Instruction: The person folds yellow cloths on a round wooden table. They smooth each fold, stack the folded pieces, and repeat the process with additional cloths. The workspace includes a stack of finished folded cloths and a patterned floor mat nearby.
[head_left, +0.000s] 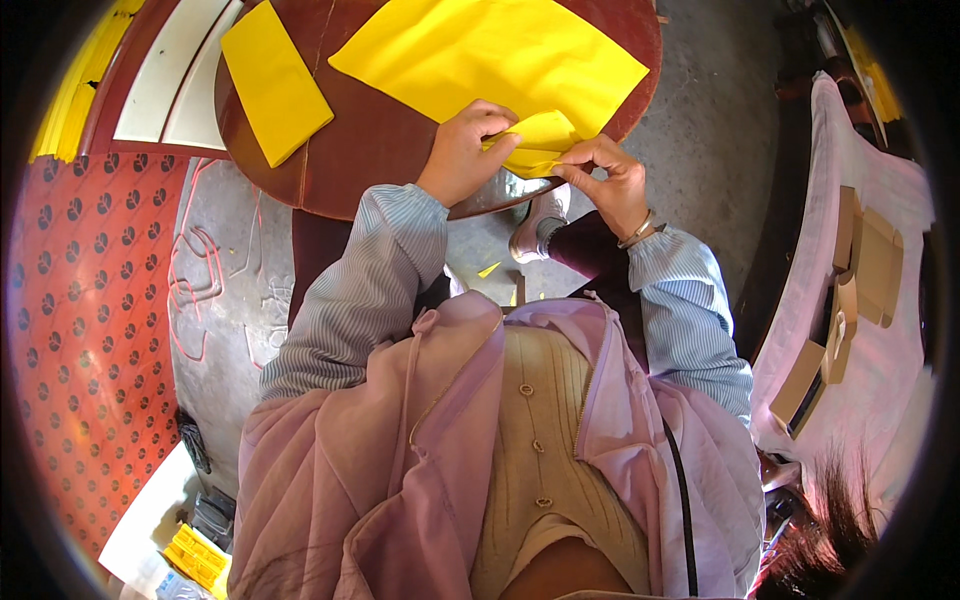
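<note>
Over the near edge of a round brown table (390, 135), both my hands hold a small folded piece of yellow paper (545, 133). My left hand (465, 150) pinches its left side between thumb and fingers. At its lower right edge, my right hand (612, 185) grips with thumb and forefinger, and a bracelet circles that wrist. Just beyond lies a large flat sheet of yellow paper (470, 50). Whether the folded piece is part of this sheet or separate, I cannot tell. A narrow yellow rectangle (275, 80), seemingly folded paper, rests at the table's left.
Left of the table are a white panel with a dark red frame (170, 80) and a red patterned surface (95, 280). A pink cord (205, 265) lies on the grey floor. At right, open cardboard boxes (875, 265) sit on a pale cloth-covered surface (870, 390).
</note>
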